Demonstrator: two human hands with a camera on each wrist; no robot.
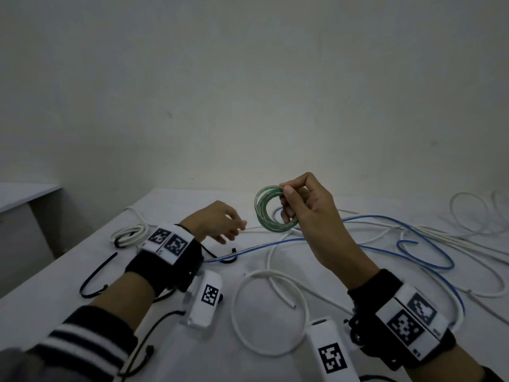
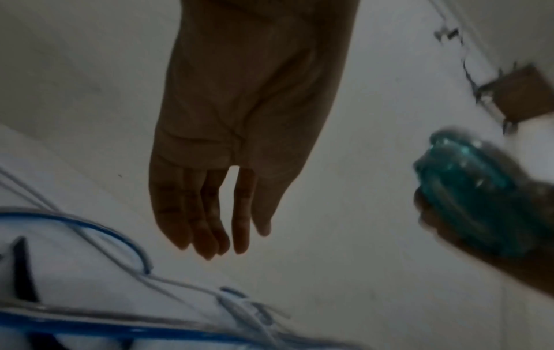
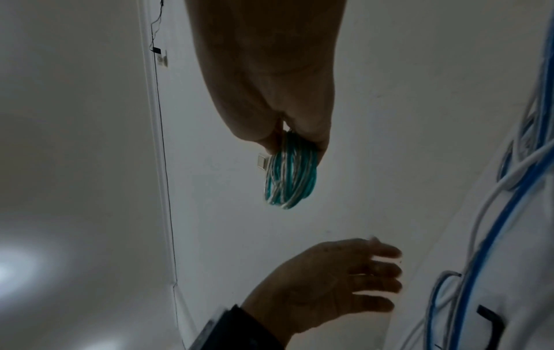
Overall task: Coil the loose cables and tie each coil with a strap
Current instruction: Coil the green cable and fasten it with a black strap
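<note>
A small coil of green-and-white cable is held in the air above the white table, raised clear of the loose cables lying on it. The right hand pinches the coil's right side between thumb and curled fingers; in the right wrist view the coil hangs from the fingertips, its turns bunched side by side. The left hand hovers low to the left of the coil, apart from it, with fingers loosely spread and holding nothing; the left wrist view shows its fingers straight and close together. Beneath the hands, a blue cable runs across the table in long bends and crosses several loose white cables, one of which forms a large open loop near the person. A small white cable bundle lies at the far left of the table, next to the left wrist. Black straps lie on the table's near left side, one curved like a hook, another close to the blue cable. Both wrists carry black bands with white marker blocks.
</note>
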